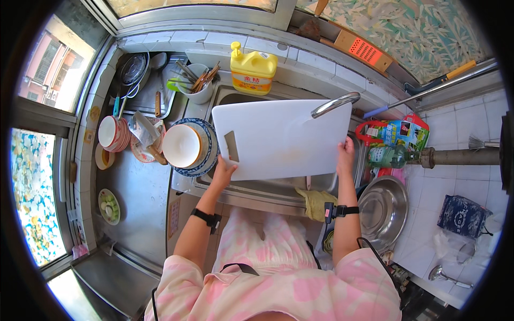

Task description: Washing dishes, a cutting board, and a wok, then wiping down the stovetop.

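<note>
A white plastic cutting board [281, 136] spans the stainless steel sink [321, 185], below the chrome faucet [336, 105]. My left hand [223, 170] grips its lower left corner, just under the handle slot. On the right edge, my right hand [345, 156] holds the board near its lower corner. Most of the basin is hidden beneath the board. Close to my left hand stand stacked bowls [182, 146] on blue-rimmed plates [211, 132]. A yellow cloth [317, 204] hangs over the sink's front edge.
A cleaver [140, 128] rests on plates at the left, near stacked small bowls [107, 131]. Behind the sink are a yellow detergent jug [253, 70] and a utensil cup [199, 94]. A steel basin [383, 212] and green plastic bottle [387, 157] sit right. A dish of cut vegetables [109, 206] is left.
</note>
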The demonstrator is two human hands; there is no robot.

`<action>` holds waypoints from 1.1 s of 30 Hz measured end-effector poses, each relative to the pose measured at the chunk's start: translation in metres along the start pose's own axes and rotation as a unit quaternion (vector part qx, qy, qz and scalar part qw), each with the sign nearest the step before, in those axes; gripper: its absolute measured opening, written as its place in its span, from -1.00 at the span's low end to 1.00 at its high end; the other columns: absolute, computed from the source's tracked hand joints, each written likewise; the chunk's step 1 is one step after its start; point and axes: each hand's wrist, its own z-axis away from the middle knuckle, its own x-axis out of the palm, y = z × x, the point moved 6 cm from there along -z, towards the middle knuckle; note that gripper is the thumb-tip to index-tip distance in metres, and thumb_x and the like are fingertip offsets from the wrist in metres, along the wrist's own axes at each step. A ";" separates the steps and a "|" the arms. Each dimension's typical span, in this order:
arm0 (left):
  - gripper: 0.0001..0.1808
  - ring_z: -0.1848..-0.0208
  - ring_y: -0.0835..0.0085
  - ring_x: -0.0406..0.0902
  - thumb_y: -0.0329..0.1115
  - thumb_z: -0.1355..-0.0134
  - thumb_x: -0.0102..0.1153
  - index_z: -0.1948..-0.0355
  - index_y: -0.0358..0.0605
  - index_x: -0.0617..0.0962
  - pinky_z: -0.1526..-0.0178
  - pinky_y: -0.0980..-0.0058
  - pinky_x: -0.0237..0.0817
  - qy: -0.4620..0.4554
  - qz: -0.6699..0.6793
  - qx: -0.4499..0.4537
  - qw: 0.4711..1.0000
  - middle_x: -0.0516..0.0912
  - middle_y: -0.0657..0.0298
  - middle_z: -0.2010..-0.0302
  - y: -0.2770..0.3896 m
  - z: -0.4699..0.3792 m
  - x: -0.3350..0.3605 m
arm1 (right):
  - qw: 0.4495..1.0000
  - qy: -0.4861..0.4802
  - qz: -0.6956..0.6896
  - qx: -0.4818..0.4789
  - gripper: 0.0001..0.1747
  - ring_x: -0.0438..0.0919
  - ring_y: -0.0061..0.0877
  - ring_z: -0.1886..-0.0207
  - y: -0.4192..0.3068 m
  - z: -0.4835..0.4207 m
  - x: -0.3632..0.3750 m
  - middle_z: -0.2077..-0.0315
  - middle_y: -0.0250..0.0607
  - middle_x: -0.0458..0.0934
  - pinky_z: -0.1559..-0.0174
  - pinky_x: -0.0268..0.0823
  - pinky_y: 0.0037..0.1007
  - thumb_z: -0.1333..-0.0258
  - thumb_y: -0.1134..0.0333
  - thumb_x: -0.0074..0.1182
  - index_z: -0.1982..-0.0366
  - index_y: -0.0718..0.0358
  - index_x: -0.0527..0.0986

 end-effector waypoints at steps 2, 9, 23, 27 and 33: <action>-0.53 0.04 0.22 0.52 -0.34 -0.25 0.22 -0.07 -0.30 0.32 -0.02 0.32 0.34 -0.007 -0.031 0.003 0.999 0.55 -0.07 0.07 -0.018 -0.016 0.010 | 0.999 0.014 0.003 -0.032 -0.64 0.47 -0.60 0.05 -0.011 0.004 -0.011 0.09 -0.33 0.52 -0.09 0.28 -0.51 -0.23 0.60 -0.09 -0.07 0.28 0.39; -0.44 -0.13 -0.20 0.45 -0.15 -0.34 0.09 -0.07 -0.47 0.27 -0.15 0.13 0.26 -0.057 0.001 -0.035 0.998 0.50 -0.33 -0.03 -0.024 -0.059 0.068 | 0.996 0.085 0.010 -0.028 -0.64 0.47 -0.58 0.02 -0.039 0.024 -0.054 0.05 -0.29 0.52 -0.11 0.28 -0.49 -0.25 0.60 -0.10 -0.09 0.33 0.38; -0.56 0.18 0.13 0.65 -0.05 -0.35 0.09 0.15 -0.32 0.51 0.09 0.30 0.39 -0.018 0.037 -0.038 0.998 0.70 -0.05 0.24 0.027 -0.080 0.066 | 0.986 0.157 -0.026 -0.056 -0.77 0.43 -0.70 0.16 -0.009 0.036 -0.097 0.21 -0.42 0.51 0.05 0.29 -0.58 -0.33 0.39 0.02 0.03 0.29 0.43; -0.77 0.29 0.43 0.64 -0.26 -0.36 0.12 0.32 -0.23 0.50 0.20 0.46 0.39 0.071 0.017 0.039 0.997 0.71 0.14 0.37 0.079 -0.063 -0.020 | 0.986 0.129 -0.101 0.010 -0.83 0.38 -0.72 0.17 0.026 0.043 -0.030 0.25 -0.47 0.46 0.05 0.24 -0.59 -0.28 0.46 0.03 0.10 0.21 0.42; -0.86 0.37 0.59 0.59 -0.35 -0.37 0.12 0.30 -0.19 0.50 0.25 0.56 0.40 0.053 0.119 0.095 0.987 0.56 0.34 0.49 0.148 -0.030 -0.098 | 0.994 0.002 -0.036 0.107 -0.83 0.46 -0.65 0.15 0.072 0.029 0.044 0.24 -0.43 0.52 0.05 0.28 -0.57 -0.35 0.35 0.00 0.07 0.17 0.44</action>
